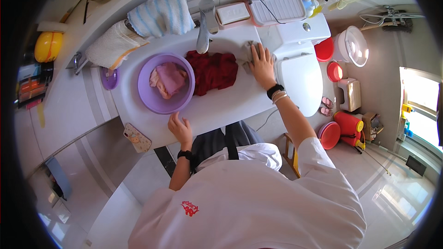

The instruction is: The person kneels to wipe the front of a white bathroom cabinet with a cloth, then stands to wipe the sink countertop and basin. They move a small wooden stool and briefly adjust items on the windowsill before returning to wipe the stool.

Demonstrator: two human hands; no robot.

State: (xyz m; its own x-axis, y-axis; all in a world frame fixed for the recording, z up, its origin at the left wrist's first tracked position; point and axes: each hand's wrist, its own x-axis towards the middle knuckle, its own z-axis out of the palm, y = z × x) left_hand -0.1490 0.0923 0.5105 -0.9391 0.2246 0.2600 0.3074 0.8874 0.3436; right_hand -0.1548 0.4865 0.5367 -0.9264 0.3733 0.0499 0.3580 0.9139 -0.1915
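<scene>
My right hand (263, 68) reaches to the far right part of the white washbasin counter (217, 113) and presses a grey cloth (249, 47) against its surface. The fingers cover much of that cloth. Close to the counter's front edge, my left hand (180, 128) rests with fingers apart and nothing in them, just below a purple plastic basin (144, 94). Pink fabric (170, 79) lies bunched in the basin. Right of it, dark red fabric (214, 71) is heaped in the sink under the faucet (203, 32).
A phone in a patterned case (137, 137) lies at the counter's left front corner. Towels (162, 14) hang behind the sink, beside a soap box (233, 14). A white toilet (302, 80) stands right of the counter. Red tubs (329, 135) and a red sprayer (347, 123) sit on the floor.
</scene>
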